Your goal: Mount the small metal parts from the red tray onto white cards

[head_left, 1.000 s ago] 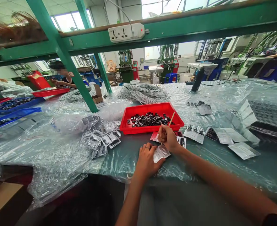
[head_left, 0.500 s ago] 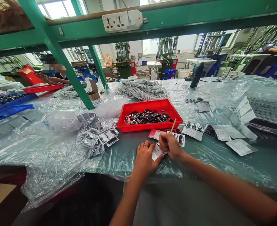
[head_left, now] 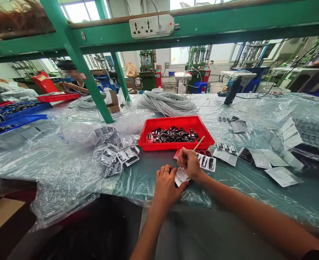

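My left hand (head_left: pixel 166 184) rests on the table, with its thumb and fingers holding down the edges of a small labelled packet (head_left: pixel 181 177). In my right hand (head_left: pixel 188 163) is a slim tan pen-like stick (head_left: pixel 199 143), gripped as one grips a pen. Its tip is hidden behind my fingers, at the packet's upper side. Just beyond that hand, a clear blister pack with black pieces (head_left: pixel 209 163) and a red card (head_left: pixel 177 154) lie partly covered. A red tray (head_left: pixel 148 146) behind them holds many small black parts (head_left: pixel 175 134).
Packs in clear plastic (head_left: pixel 113 155) are heaped on the left. Labelled packs (head_left: pixel 283 176) lie on the right. Coiled grey cable (head_left: pixel 167 103) and a dark upright device (head_left: pixel 232 90) stand farther back. A green frame (head_left: pixel 89 83) crosses overhead; a co-worker (head_left: pixel 76 85) sits behind it.
The view has shifted slightly, so the table things appear farther right. My right hand has moved a little left across the packet with the stick; my left hand stays on the packet.
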{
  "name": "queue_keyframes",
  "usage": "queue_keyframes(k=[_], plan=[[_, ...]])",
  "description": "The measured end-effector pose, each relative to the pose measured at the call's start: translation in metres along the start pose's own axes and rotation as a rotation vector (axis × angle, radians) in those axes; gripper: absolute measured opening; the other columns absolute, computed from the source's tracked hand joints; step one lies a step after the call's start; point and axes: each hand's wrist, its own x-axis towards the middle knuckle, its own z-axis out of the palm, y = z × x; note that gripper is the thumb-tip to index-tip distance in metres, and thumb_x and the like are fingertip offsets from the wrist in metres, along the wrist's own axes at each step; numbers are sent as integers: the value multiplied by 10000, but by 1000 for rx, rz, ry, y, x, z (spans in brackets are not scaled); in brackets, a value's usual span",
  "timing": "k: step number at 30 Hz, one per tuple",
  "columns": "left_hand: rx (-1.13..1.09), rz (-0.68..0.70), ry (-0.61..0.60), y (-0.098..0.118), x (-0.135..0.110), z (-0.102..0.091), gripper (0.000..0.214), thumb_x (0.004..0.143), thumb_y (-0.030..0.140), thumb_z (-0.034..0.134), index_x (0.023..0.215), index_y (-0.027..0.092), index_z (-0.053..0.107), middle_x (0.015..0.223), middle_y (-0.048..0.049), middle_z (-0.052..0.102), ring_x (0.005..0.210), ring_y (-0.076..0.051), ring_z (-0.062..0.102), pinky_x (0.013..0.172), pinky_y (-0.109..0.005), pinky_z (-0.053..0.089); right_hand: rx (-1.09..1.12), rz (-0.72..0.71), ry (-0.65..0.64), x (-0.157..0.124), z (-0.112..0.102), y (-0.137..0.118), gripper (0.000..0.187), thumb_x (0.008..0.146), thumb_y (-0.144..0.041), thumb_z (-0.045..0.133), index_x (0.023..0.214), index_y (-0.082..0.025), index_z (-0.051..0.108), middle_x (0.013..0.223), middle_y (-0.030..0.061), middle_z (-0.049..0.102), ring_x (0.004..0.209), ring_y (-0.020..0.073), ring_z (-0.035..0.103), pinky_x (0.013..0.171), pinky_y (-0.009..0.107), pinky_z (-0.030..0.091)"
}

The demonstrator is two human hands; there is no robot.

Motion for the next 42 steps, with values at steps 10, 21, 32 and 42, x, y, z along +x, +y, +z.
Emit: queue_keyframes(k=[10,21,32,42], plan=[[1,-5,-24,-1,2,-1,354,823,478,717,1015,186,660,1038,-95,610,1016,-289,564,880,-436,442,-143,66,-24,-10,9,13,423,758,-456,565,446,-216,410,390,-71,285,349,53,198,380,241,132],[25,-14,-27,9,-2,-5,569,804,598,686,1183,175,640,1124,-130,605,1067,-316,550,940,-475,430,-19,182,-79,-28,-12,-17,408,755,-410,590,447,-212,410,391,-92,221,348,50,130,398,243,120],[-73,-121,-1,3,-6,-3,457,715,456,812,1046,172,674,1021,-87,637,1029,-296,584,930,-448,430,-4,26,33,-11,23,12,401,728,-427,583,443,-214,397,396,-89,242,343,46,167,382,230,128],[-103,-107,6,2,-6,-5,263,785,414,734,943,207,708,983,-85,654,975,-288,596,909,-447,429,-90,205,-94,-39,16,9,412,752,-448,567,461,-218,386,403,-89,254,336,49,176,382,239,115]])
